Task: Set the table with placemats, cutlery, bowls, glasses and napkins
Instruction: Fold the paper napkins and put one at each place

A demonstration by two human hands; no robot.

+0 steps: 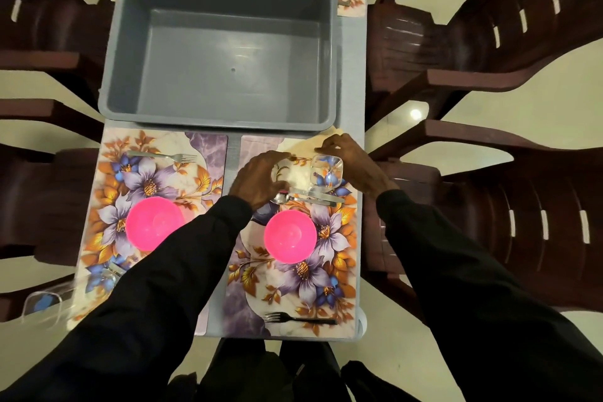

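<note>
Tub [215, 126] empty; placemats [293, 287], bowls [290, 236], forks [293, 318], glass [327, 170] laid; napkin [303, 147], centre right, pinched by left hand [257, 179] and right hand [349, 163] fingers [323, 149]; judged nearly done

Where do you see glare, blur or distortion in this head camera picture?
Head view: a bright glare spot on the floor between the right-hand chairs; a soft sheen on the bottom of the grey bin; the clear glass at lower left is smeared; the chairs bow from wide-angle distortion.
</note>
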